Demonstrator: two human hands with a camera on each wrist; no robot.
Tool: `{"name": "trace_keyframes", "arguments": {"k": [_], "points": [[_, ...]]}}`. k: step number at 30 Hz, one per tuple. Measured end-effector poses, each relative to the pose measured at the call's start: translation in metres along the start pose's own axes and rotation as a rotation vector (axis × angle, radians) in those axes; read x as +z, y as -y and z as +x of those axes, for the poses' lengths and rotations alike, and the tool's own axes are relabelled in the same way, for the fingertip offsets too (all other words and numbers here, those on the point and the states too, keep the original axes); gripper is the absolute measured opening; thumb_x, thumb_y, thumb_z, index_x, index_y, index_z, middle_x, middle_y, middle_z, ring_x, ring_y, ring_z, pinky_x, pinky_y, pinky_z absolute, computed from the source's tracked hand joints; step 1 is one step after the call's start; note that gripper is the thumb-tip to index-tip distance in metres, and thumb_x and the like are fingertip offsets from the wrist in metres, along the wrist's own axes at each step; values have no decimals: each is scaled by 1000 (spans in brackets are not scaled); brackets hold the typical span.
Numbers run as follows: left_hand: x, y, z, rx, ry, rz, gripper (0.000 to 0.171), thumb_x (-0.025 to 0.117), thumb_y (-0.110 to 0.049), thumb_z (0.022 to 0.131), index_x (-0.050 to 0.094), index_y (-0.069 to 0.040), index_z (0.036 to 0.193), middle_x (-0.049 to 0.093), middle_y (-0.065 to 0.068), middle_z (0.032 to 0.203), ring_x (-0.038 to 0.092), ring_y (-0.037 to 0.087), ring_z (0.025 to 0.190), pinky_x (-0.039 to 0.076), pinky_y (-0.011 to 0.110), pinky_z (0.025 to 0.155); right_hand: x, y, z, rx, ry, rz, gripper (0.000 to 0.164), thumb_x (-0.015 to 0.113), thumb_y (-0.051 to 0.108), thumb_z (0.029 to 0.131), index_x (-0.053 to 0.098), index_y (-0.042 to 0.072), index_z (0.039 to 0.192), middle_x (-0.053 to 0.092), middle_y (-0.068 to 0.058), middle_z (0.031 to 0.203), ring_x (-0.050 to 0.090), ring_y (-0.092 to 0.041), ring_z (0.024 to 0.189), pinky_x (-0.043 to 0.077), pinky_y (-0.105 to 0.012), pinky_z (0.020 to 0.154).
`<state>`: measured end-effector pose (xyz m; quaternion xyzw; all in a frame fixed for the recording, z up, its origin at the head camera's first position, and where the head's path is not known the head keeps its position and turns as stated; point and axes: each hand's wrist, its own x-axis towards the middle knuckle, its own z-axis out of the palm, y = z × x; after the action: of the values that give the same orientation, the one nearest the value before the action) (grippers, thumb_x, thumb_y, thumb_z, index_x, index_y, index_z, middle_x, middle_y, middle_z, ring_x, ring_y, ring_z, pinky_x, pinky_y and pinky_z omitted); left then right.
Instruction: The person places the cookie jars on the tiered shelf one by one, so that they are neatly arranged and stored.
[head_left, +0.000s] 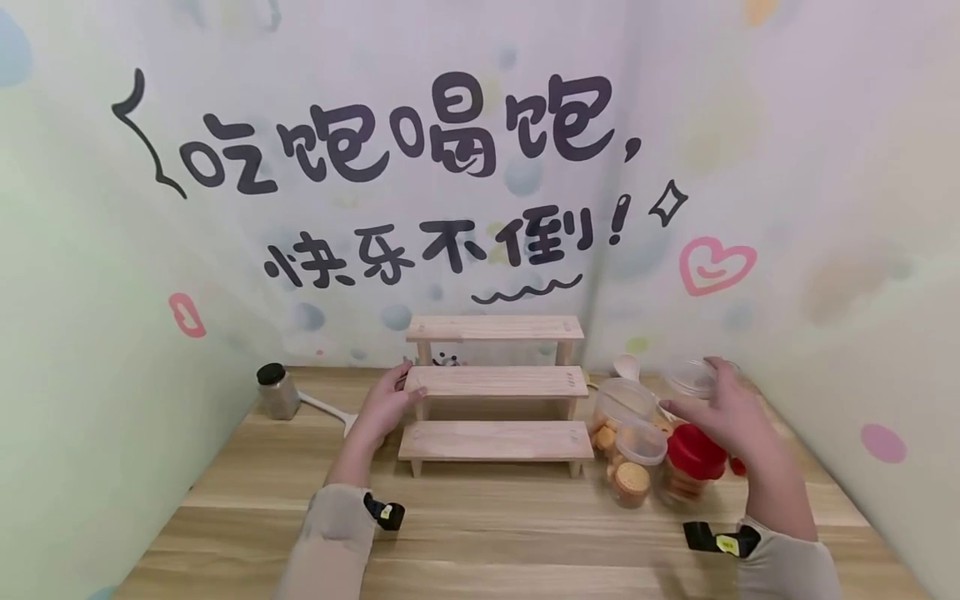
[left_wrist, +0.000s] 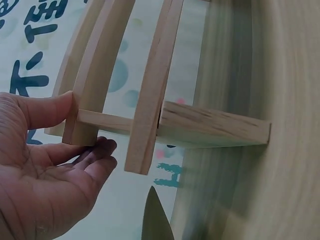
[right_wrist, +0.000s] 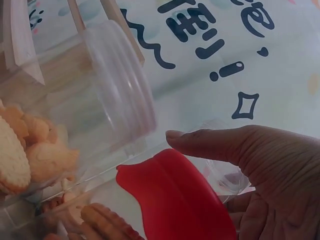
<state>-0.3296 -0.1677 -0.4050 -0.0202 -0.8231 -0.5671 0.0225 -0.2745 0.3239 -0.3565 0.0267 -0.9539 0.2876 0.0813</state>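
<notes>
A three-tier pale wooden step shelf (head_left: 495, 381) stands against the back wall. My left hand (head_left: 382, 408) holds the left end of its middle board, thumb on top and fingers beneath, as the left wrist view shows. My right hand (head_left: 738, 417) is spread over the jars at the right, its thumb straight and apart from the fingers. It is nearest to a clear round container (head_left: 690, 377) at the back and a jar with a red lid (right_wrist: 180, 195). In the right wrist view the red lid partly hides the fingers; contact with either jar is unclear.
Clear-lidded jars of biscuits, one tall (head_left: 622, 400) and one small (head_left: 632, 479), stand right of the shelf. A white spoon (head_left: 627, 365) is behind them. Left are a black-capped jar (head_left: 278, 393) and a white utensil (head_left: 326, 406). Printed walls (head_left: 862, 333) enclose the table.
</notes>
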Motion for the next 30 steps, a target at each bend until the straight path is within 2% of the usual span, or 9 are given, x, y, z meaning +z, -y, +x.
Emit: {"name": "trace_keyframes", "arguments": {"k": [6,11,17,20,22,24,26,28,30], "points": [[4,0,1,18,-16,-38,71,67,-13,96,31,-2,157,36,21,157,36,36,144,33,48,118,-7,2,0,-9,-79,0,114,78,54,83,14,-11,152,47,-43,126,52,-57,108,48,-70,86],[5,-3,2,22,-13,-48,71,66,-13,96,31,-4,157,35,21,158,34,36,145,32,48,119,-13,7,-2,25,-124,60,115,75,55,85,7,-5,156,43,-43,131,48,-58,110,50,-70,82],[2,1,4,20,-12,-44,70,66,-13,96,32,-3,156,36,22,157,35,37,144,32,48,119,-16,19,-8,46,-259,126,108,76,52,86,11,4,158,45,-39,132,48,-57,113,50,-70,84],[2,4,5,14,-8,-50,70,67,-14,97,32,-3,157,35,22,158,34,37,145,32,48,119,-18,26,-10,46,-336,150,105,78,48,85,13,10,158,48,-34,131,52,-51,108,56,-52,77],[2,6,5,11,-2,-58,71,67,-14,97,31,-3,157,35,21,158,34,36,145,31,47,119,-21,31,-11,42,-395,160,103,80,45,84,16,13,158,50,-31,134,54,-48,109,53,-33,75],[2,6,6,10,-5,-69,72,67,-17,96,32,-5,157,35,20,158,34,35,145,32,47,119,-23,37,-10,41,-452,173,101,81,44,83,19,18,158,51,-25,137,55,-43,111,52,-21,75],[1,6,6,12,-7,-70,71,67,-17,96,32,-5,157,36,21,157,35,36,145,32,48,118,-24,42,-11,39,-507,213,97,83,41,82,24,26,157,52,-18,142,55,-38,118,53,-17,87],[1,8,5,8,-5,-70,70,67,-17,97,32,-5,157,37,21,157,35,36,144,33,49,118,-21,47,-13,44,-544,260,94,84,39,81,26,33,155,52,-9,144,53,-31,123,51,-22,98],[2,10,2,-3,4,-56,70,67,-16,97,33,-5,157,37,21,157,36,36,144,34,49,117,-16,50,-16,44,-577,309,91,85,35,81,28,39,152,51,-2,144,52,-25,125,51,-25,98]]}}
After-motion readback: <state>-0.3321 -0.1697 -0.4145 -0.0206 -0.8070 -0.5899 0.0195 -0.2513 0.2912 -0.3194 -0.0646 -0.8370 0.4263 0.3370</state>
